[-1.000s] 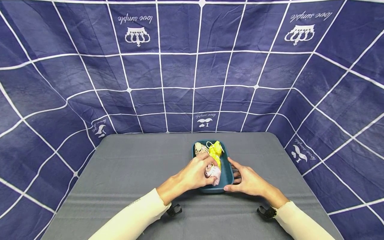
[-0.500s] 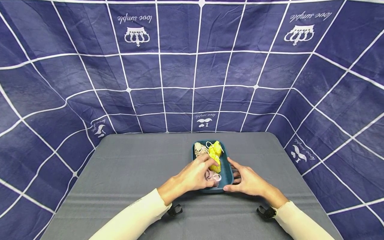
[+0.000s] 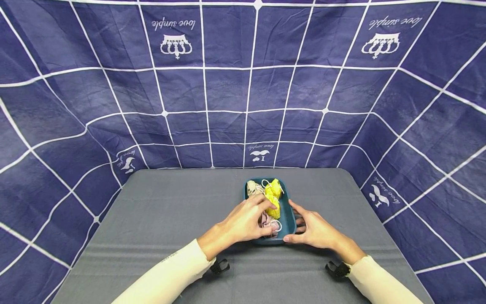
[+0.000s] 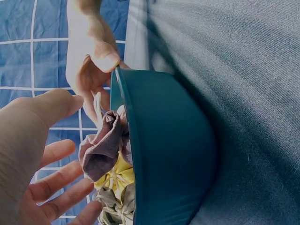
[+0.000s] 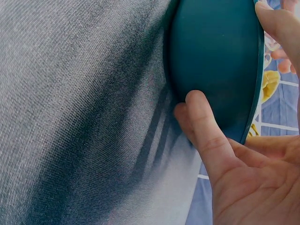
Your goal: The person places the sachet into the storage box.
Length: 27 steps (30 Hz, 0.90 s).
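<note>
A teal plastic bin (image 3: pixel 287 216) holds several small drawstring pouches. My left hand (image 3: pixel 244 217) is over its near left side, fingers spread around a mauve pouch (image 4: pixel 104 149) with a white cord. In the left wrist view the thumb and fingers stand apart from that pouch. Two yellow pouches (image 3: pixel 273 207) and a beige pouch (image 3: pixel 254 188) lie farther back in the bin, the beige one partly behind my hand. My right hand (image 3: pixel 314 228) rests against the bin's right side, thumb at the near corner's rim and extended fingers touching the outer wall (image 5: pixel 215 56).
The bin stands on a grey cloth-covered table (image 3: pixel 182 202). A blue curtain (image 3: pixel 224 88) with white grid lines encloses the back and both sides. Black wrist straps (image 3: pixel 221 266) hang below both wrists.
The pale pouch that my left hand held has gone down among the others; the mauve one and its white cord now show there. The fingers have loosened. The right hand stays on the bin.
</note>
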Each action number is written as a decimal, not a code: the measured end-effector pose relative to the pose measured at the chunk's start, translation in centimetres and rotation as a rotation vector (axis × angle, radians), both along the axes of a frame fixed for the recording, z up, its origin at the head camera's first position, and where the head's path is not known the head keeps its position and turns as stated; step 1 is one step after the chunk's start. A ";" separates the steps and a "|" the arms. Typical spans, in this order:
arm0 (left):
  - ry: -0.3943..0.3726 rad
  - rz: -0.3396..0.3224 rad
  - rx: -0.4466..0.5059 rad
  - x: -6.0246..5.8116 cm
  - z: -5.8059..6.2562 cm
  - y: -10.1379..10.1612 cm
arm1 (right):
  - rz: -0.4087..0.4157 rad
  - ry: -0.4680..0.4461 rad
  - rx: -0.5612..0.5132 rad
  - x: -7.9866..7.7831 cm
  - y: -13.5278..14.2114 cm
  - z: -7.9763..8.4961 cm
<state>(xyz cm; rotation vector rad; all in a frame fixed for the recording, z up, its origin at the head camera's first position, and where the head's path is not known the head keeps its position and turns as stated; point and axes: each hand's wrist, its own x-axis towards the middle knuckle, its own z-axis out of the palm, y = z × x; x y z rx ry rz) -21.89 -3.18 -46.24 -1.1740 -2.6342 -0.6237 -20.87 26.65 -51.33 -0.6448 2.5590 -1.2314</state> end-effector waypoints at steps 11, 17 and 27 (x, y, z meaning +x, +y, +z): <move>-0.015 0.033 0.029 -0.1 0.0 -1.2 | 0.001 -0.013 -0.017 0.1 -0.2 0.1; -0.060 0.092 0.045 -0.3 0.0 -2.5 | 0.003 -0.001 -0.005 0.0 0.0 0.0; -0.063 0.166 0.079 -0.5 -0.5 -5.2 | 0.012 -0.012 -0.012 0.0 0.0 0.1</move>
